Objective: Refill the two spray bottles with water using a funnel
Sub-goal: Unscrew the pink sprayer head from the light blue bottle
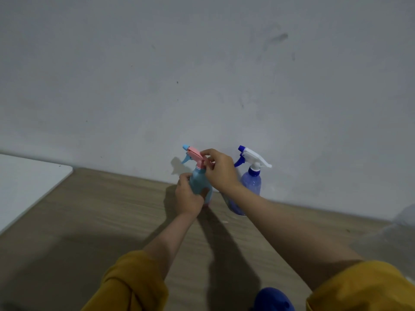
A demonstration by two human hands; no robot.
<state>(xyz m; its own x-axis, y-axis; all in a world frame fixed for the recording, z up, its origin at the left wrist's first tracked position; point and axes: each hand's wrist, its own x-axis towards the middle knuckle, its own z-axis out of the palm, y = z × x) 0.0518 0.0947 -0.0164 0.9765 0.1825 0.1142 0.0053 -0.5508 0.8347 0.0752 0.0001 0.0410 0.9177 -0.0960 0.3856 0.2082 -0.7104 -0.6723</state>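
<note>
A light-blue spray bottle (199, 180) with a pink trigger head (195, 154) stands on the wooden table (94, 216) near the wall. My left hand (187, 195) grips its body from the left. My right hand (219, 170) pinches the pink head from the right, at the neck. Just to the right stands a translucent blue spray bottle (251, 182) with a white and dark-blue trigger head (252, 157); my right forearm hides its lower part. A dark-blue object (275, 299), partly cut off, sits at the bottom edge.
A grey wall (202, 75) rises right behind both bottles. A white board or tabletop (27, 182) lies at the left. Something pale and blurred (406, 215) shows at the right edge of the table.
</note>
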